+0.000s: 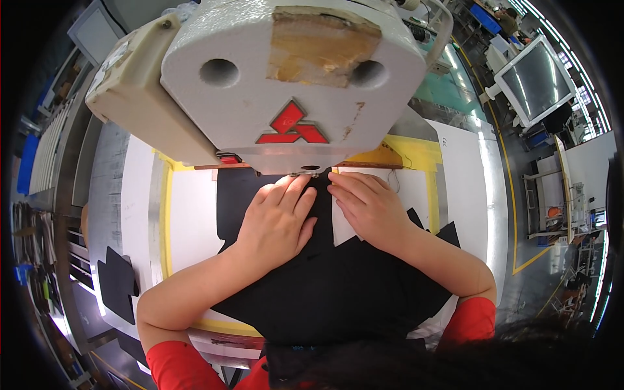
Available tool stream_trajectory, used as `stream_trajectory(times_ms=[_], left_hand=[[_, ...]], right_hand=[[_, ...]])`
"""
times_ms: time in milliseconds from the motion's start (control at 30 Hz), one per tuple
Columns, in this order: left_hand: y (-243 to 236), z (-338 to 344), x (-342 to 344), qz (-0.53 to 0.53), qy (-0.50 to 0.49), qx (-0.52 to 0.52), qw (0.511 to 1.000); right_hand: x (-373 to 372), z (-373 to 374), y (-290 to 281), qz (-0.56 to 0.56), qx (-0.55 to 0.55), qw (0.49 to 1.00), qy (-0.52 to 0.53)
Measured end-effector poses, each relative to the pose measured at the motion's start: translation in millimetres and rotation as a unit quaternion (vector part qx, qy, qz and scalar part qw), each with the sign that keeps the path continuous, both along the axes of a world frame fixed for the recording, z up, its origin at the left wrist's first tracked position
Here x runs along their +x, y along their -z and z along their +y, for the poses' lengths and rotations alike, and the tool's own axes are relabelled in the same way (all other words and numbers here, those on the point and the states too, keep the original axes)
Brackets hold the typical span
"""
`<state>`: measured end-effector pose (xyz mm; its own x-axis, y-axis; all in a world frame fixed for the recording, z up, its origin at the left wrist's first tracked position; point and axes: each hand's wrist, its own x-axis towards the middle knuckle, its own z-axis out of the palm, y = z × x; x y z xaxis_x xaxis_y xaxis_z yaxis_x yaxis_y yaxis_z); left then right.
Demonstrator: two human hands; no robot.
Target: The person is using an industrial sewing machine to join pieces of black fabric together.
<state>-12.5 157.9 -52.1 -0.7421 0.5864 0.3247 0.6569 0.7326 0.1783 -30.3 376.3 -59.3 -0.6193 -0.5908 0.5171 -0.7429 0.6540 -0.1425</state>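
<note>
A large piece of black fabric (325, 286) spreads over the white worktop and runs up beneath the pale grey head of a sewing machine (234, 110). On its upper part my left hand (276, 214) lies flat, fingers spread and tips reaching under the machine head. My right hand (370, 211) rests at the fabric's right edge, fingers stretched out side by side with their tips touching that edge. The machine head hides the needle area. Both hands press from above, and nothing is visibly gripped.
Yellow tape (166, 221) borders the white worktop (140, 201). Small black pieces (117, 283) lie at the left side. A beige box (140, 91) is fixed to the machine's left. A screen (534, 81) stands far right, beyond the table edge.
</note>
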Motion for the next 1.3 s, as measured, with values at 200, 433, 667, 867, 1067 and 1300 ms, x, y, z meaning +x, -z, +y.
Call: stream_trajectory(times_ms=[200,433,667,867,1067,1300], left_hand=[[3.2,1.0,0.3,0.014,-0.002,-0.003,1.0],[1.5,1.2,0.2,0.027,0.007,-0.012,1.0],[1.9,1.2,0.2,0.029,0.002,-0.023,0.999],[4.3,2.1,0.9,0.02,-0.003,-0.019,1.0],[5.0,3.0,1.6,0.024,-0.003,-0.019,1.0],[3.0,3.2,1.9,0.024,-0.005,-0.02,1.0]], right_hand=[[0.6,-0.8,2.5,-0.007,0.006,1.0,0.01],[1.1,-0.6,4.9,-0.007,0.013,1.0,0.012],[0.4,0.0,6.1,0.0,0.015,1.0,0.009],[0.0,-0.9,9.2,0.014,0.011,1.0,0.011],[0.4,-0.3,7.2,0.021,0.016,1.0,0.008],[-0.7,-0.3,10.3,0.023,0.007,1.0,-0.001]])
